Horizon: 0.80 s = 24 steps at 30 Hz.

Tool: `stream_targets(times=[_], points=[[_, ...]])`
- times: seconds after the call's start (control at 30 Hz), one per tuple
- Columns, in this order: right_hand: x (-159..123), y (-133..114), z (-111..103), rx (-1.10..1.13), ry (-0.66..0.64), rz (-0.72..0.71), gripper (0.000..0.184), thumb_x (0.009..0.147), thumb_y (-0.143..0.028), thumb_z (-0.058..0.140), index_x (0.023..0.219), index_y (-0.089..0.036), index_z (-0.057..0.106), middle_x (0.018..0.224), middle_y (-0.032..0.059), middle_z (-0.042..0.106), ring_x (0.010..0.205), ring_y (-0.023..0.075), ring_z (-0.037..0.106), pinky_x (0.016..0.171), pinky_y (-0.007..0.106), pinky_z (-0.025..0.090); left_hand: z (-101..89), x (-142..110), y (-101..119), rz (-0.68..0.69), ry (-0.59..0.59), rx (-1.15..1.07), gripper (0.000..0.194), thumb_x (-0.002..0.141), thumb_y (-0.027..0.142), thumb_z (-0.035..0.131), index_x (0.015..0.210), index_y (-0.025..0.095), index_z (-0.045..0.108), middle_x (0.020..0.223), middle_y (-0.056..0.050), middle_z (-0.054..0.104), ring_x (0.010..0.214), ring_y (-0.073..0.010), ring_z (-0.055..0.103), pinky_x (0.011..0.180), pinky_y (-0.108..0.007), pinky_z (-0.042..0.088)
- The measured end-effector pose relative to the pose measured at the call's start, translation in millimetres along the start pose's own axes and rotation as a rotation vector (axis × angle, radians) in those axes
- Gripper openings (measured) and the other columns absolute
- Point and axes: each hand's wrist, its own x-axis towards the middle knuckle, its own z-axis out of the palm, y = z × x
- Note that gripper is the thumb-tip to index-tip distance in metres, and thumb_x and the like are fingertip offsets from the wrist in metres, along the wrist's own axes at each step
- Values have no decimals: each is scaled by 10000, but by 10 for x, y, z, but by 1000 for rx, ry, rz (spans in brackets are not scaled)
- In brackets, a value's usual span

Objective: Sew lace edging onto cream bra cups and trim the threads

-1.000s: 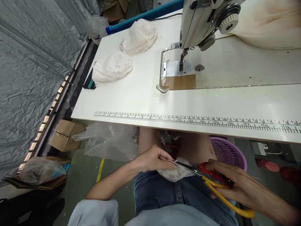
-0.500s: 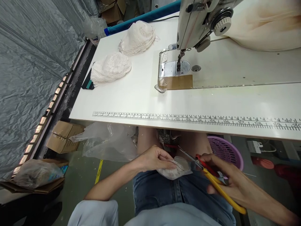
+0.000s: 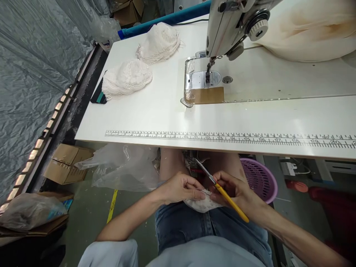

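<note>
Over my lap, my left hand (image 3: 185, 188) pinches the edge of a small white lace cup piece (image 3: 203, 204). My right hand (image 3: 233, 189) is closed around scissors (image 3: 228, 198) with a yellow handle, their blades together and pointing up and left, away from the fabric. Its fingertips also touch the right edge of the lace piece, close to my left fingers. Part of the scissors' handle is hidden by the right hand.
A sewing machine (image 3: 233, 29) stands on the white table (image 3: 155, 111), which has a printed ruler along its front edge. Two white lace cups (image 3: 126, 79) lie at the left. Below are a purple basket (image 3: 258, 180), a plastic bag (image 3: 125, 168) and a cardboard box (image 3: 68, 163).
My right hand has moved left to the lace piece, bringing the scissors along. The scissors, whose handles were spread, now look closed. My left hand stays about where it was.
</note>
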Motion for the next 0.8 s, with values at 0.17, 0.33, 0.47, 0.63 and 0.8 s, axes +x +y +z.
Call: stream_targets(times=[0.17, 0.33, 0.47, 0.63, 0.8], points=[[0, -13, 25, -4, 1, -24, 479, 578, -446, 794, 765, -213, 419, 684, -56, 515, 615, 85, 486, 580, 192, 435, -6, -15, 22, -1, -19, -1, 498, 482, 470, 814, 806, 103, 723, 648, -14, 652, 574, -76, 530, 608, -208, 407], [11, 82, -35, -127, 9, -102, 414, 643, -429, 752, 793, -215, 430, 692, -50, 525, 623, 98, 519, 596, 206, 460, -22, 10, -51, 58, 10, 52, 448, 527, 444, 806, 815, 108, 736, 665, -30, 678, 571, -89, 549, 590, -203, 407], [-62, 160, -253, -462, 69, -198, 340, 697, -414, 709, 876, -211, 503, 757, -4, 586, 697, 154, 584, 637, 243, 495, -54, 13, -84, 69, 30, 60, 423, 544, 434, 801, 810, 112, 737, 661, -34, 685, 565, -95, 566, 580, -202, 418], [-238, 257, -544, -817, 81, -148, 357, 767, -448, 632, 1023, -204, 582, 995, 90, 661, 880, 243, 636, 731, 287, 512, -84, -5, -79, 68, 12, 54, 399, 558, 408, 801, 815, 111, 737, 658, -38, 688, 582, -106, 591, 605, -210, 451], [-340, 330, -589, -835, 66, -104, 299, 765, -458, 626, 935, -212, 615, 918, 63, 691, 790, 219, 655, 664, 251, 516, -62, -8, -54, 47, 29, 61, 416, 545, 429, 801, 807, 111, 739, 668, -49, 698, 604, -124, 616, 631, -229, 477]])
